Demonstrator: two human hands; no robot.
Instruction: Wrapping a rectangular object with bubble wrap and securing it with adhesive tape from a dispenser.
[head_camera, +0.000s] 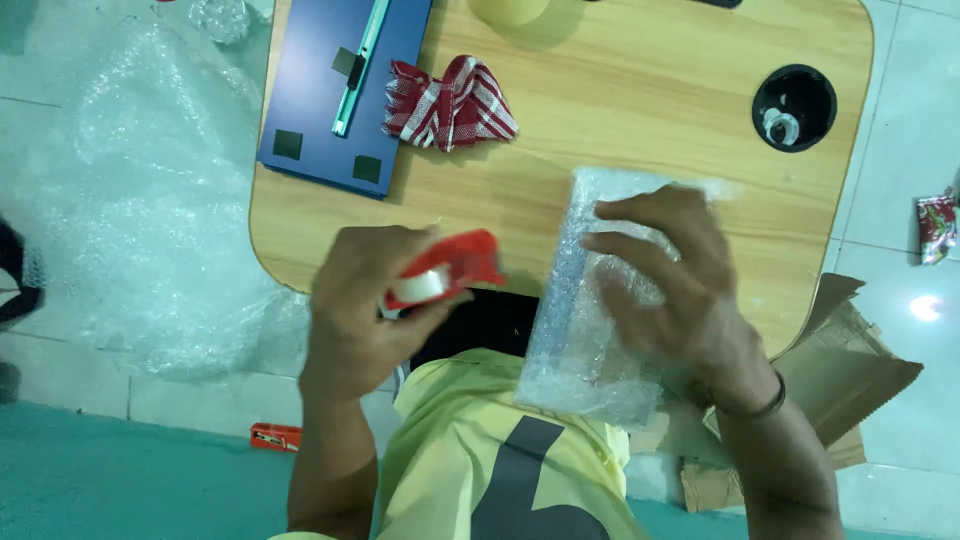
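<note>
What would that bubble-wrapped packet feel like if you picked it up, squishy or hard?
The bubble-wrapped packet probably feels squishy outside, since clear bubble wrap covers it. It keeps a flat, boxy shape under the right hand, so something stiff is likely inside. The plastic may be a bit slippery. The left hand holds a red tape dispenser.

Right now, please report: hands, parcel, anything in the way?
Left hand grips red tape dispenser. Right hand flat on bubble-wrapped parcel. Cloth and knife lie apart.

Glossy red plastic tape dispenser (445, 275), crinkly clear bubble-wrapped parcel (590, 340), smooth matt wooden table (640, 110), woven cloth (450, 102).
</note>
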